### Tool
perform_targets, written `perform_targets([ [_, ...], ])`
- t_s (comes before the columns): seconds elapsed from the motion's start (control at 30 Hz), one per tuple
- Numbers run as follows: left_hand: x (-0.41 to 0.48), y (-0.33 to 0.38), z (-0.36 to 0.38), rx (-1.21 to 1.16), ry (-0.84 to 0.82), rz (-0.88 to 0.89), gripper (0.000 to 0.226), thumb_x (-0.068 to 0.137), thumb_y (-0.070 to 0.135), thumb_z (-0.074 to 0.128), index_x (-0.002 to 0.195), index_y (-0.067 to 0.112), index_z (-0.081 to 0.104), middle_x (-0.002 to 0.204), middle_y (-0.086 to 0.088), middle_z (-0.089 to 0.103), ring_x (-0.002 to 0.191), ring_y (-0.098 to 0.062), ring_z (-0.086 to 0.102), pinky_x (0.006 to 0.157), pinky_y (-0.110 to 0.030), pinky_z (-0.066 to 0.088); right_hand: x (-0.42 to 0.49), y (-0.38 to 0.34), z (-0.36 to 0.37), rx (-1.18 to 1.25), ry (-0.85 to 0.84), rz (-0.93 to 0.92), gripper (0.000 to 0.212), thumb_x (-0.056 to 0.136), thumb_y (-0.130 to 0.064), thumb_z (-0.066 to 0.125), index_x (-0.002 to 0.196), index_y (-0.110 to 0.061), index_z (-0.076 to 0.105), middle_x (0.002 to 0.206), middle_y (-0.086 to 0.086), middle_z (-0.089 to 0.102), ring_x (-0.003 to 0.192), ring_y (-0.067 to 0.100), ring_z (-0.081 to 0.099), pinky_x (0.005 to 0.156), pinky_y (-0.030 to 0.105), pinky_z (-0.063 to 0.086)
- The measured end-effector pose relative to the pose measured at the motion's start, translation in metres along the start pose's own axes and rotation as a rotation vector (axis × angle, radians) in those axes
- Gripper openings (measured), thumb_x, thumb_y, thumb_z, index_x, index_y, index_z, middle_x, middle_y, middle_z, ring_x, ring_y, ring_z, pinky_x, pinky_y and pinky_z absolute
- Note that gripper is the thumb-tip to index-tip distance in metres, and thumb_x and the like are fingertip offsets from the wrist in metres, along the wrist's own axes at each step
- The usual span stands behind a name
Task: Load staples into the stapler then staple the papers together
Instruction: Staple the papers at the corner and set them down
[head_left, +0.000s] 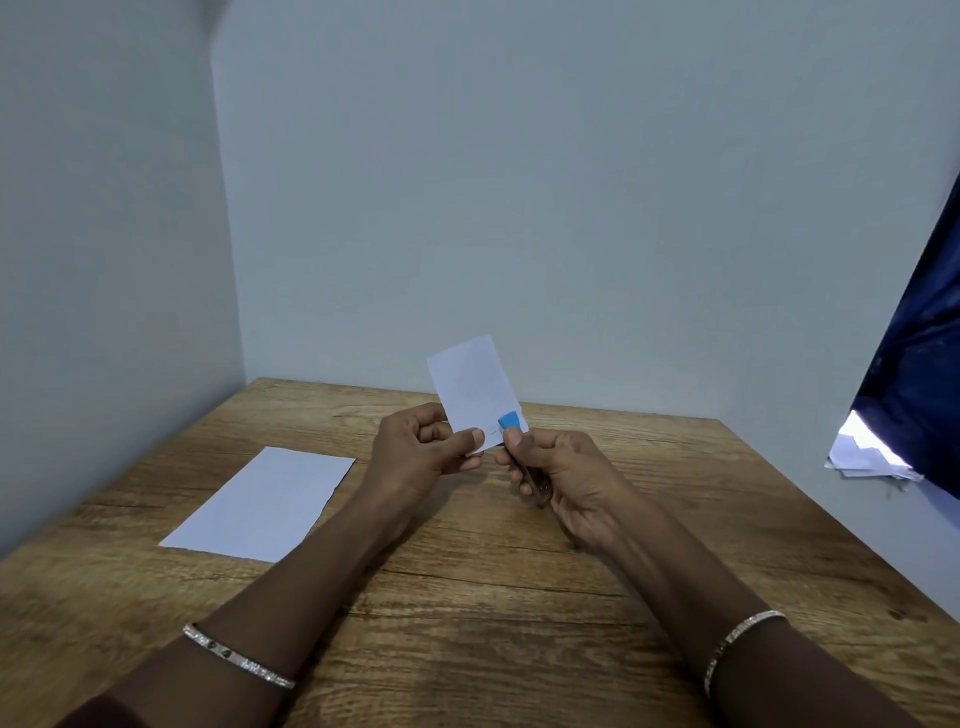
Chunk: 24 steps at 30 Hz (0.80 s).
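My left hand (422, 453) pinches the lower edge of a small white folded paper (474, 387), held upright above the wooden table (467, 597). My right hand (558, 475) grips a small stapler (510, 420) with a blue tip and a dark metal body. The blue tip sits over the paper's lower right corner, with my thumb pressing just below it. Most of the stapler is hidden inside my fist. A second white sheet (265, 504) lies flat on the table to the left of my hands.
Pale walls close the table in at the back and left. A dark blue cloth (919, 364) hangs at the right, with crumpled white papers (867, 457) beneath it beyond the table's right edge. Both wrists wear bangles.
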<state>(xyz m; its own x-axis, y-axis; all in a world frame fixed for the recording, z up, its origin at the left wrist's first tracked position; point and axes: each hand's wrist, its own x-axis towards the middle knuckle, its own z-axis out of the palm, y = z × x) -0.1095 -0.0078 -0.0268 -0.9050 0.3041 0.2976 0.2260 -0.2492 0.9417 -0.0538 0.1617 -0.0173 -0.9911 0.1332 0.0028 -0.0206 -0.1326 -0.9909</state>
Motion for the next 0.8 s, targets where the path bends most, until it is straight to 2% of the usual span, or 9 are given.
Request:
perform_targets([
  [0.17,0.0,-0.002,-0.001,-0.022,-0.003,-0.007,0.024,0.085,-0.003,0.075,0.109,-0.002,0.072,0.065,0.002,0.072,0.072,-0.013,0.071,0.073,-0.027,0.063,0.002,0.001,0.002,-0.037,0.067,-0.006,0.021,0.086,-0.021,0.078,0.071,-0.008,0.076,0.07,0.006,0.071,0.051,0.01,0.055,0.05,0.024,0.043],
  [0.23,0.0,-0.002,-0.001,-0.03,0.0,-0.011,0.025,0.085,-0.002,0.075,0.11,-0.001,0.073,0.071,-0.003,0.074,0.076,-0.018,0.071,0.074,-0.028,0.063,0.0,0.002,0.002,-0.052,0.071,-0.011,0.021,0.083,-0.026,0.079,0.075,-0.007,0.077,0.075,0.007,0.073,0.055,0.01,0.058,0.056,0.026,0.046],
  [0.33,0.002,-0.004,-0.002,-0.031,0.011,-0.012,0.024,0.086,-0.001,0.075,0.11,0.002,0.073,0.077,-0.008,0.074,0.081,-0.022,0.071,0.075,-0.029,0.062,-0.004,-0.001,0.003,-0.067,0.038,-0.022,0.036,0.071,-0.039,0.083,0.085,-0.006,0.079,0.085,0.009,0.077,0.067,0.014,0.067,0.065,0.028,0.052],
  [0.4,0.003,-0.005,-0.004,-0.037,0.027,-0.01,0.024,0.086,0.0,0.074,0.11,0.003,0.073,0.085,-0.019,0.073,0.084,-0.025,0.071,0.075,-0.029,0.061,-0.007,-0.004,0.003,-0.147,0.06,-0.052,0.042,0.067,-0.047,0.084,0.086,-0.009,0.08,0.087,0.008,0.079,0.073,0.015,0.071,0.062,0.026,0.052],
  [0.47,0.004,-0.006,-0.005,-0.042,0.039,-0.009,0.026,0.087,0.0,0.074,0.113,0.003,0.072,0.093,-0.023,0.075,0.086,-0.025,0.073,0.075,-0.028,0.06,-0.008,-0.007,0.001,-0.281,0.157,-0.093,0.043,0.07,-0.053,0.084,0.085,-0.013,0.08,0.083,0.003,0.08,0.072,0.013,0.072,0.057,0.025,0.051],
  [0.57,0.006,-0.007,-0.006,-0.045,0.049,-0.011,0.031,0.088,-0.001,0.072,0.119,0.002,0.068,0.078,-0.007,0.074,0.083,-0.022,0.074,0.075,-0.029,0.061,-0.004,-0.009,-0.007,-0.684,0.408,-0.227,0.037,0.073,-0.053,0.083,0.086,-0.019,0.08,0.07,-0.004,0.073,0.066,0.012,0.065,0.062,0.027,0.045],
  [0.63,0.005,-0.006,-0.005,-0.058,0.064,-0.011,0.038,0.087,-0.002,0.073,0.124,0.003,0.064,0.073,-0.005,0.07,0.083,-0.024,0.074,0.075,-0.03,0.061,-0.004,-0.008,-0.011,-0.935,0.509,-0.265,0.045,0.073,-0.052,0.083,0.1,-0.017,0.079,0.087,-0.002,0.075,0.085,0.016,0.068,0.069,0.027,0.041],
  [0.7,0.004,-0.006,-0.005,-0.078,0.098,-0.009,0.05,0.085,-0.003,0.075,0.13,0.008,0.056,0.068,-0.005,0.069,0.085,-0.029,0.075,0.073,-0.03,0.062,-0.004,-0.007,-0.012,-1.082,0.529,-0.251,0.056,0.074,-0.055,0.08,0.113,-0.015,0.074,0.107,0.003,0.074,0.105,0.022,0.065,0.075,0.028,0.043],
  [0.8,0.003,-0.004,-0.005,-0.074,0.142,-0.003,0.071,0.083,-0.003,0.077,0.141,0.019,0.042,0.078,-0.012,0.07,0.088,-0.033,0.076,0.071,-0.029,0.062,-0.004,-0.004,-0.008,-1.215,0.515,-0.236,0.05,0.074,-0.055,0.077,0.103,-0.014,0.073,0.103,0.004,0.071,0.096,0.021,0.062,0.07,0.03,0.043],
])
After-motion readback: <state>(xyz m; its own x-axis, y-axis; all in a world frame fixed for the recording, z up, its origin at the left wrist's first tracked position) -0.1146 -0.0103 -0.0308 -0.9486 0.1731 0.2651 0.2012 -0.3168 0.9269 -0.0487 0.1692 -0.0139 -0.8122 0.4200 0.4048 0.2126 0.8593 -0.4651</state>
